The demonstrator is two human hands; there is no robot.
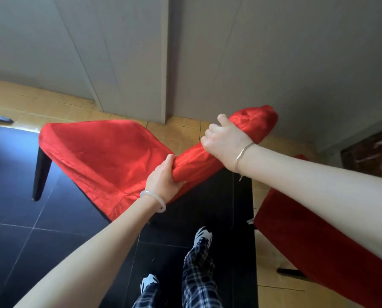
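Left hand [163,178] and right hand [224,136] both clamped on soft red chair cover [101,152], bunched into a wrinkled tube; frame hidden, one black tapered leg [41,172] shows.

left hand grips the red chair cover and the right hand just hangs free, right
Not quite. The right hand is not free: its fingers curl over the cover too, near the upper end. The left hand does grip the cover, lower down. The head view shows both.
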